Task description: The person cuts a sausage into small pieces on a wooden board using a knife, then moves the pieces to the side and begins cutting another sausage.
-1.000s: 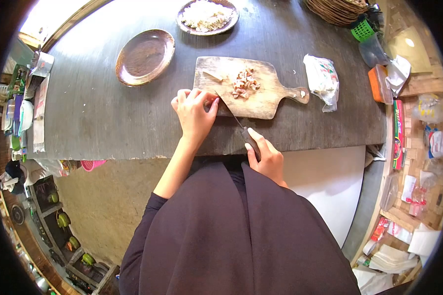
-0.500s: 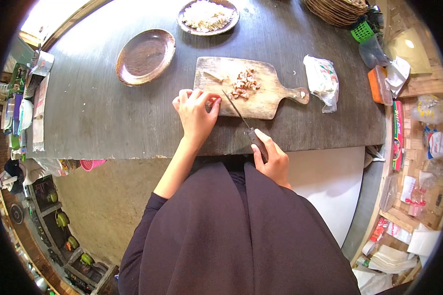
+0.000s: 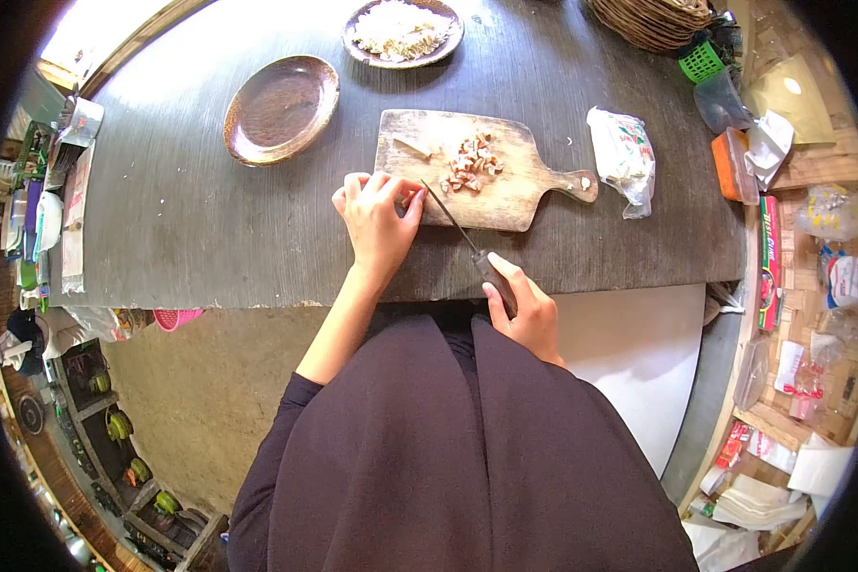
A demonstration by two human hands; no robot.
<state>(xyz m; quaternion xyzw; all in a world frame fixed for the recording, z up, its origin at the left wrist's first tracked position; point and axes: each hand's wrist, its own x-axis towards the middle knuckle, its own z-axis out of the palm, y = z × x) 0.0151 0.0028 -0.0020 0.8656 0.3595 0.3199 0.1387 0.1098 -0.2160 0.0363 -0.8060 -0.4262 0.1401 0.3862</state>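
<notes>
A wooden cutting board (image 3: 515, 202) with a handle lies near the table's front edge. Chopped brown pieces (image 3: 472, 162) are heaped on it, and a pale strip (image 3: 412, 148) lies at its upper left. My left hand (image 3: 379, 214) is at the board's lower left corner, fingers bent and pinched on something small that I cannot make out. In my right hand (image 3: 524, 310) is the dark handle of a knife (image 3: 459, 229), whose thin blade points up and left, its tip close to my left thumb.
On the dark table (image 3: 181, 219) stand a brown plate (image 3: 281, 110), a plate of pale shreds (image 3: 400, 33) and a plastic packet (image 3: 623, 157). A green basket (image 3: 702, 62) and an orange container (image 3: 734, 167) are at the right edge.
The knife and my right hand have shifted slightly left, bringing the blade tip nearer my left thumb. My left hand has barely moved.
</notes>
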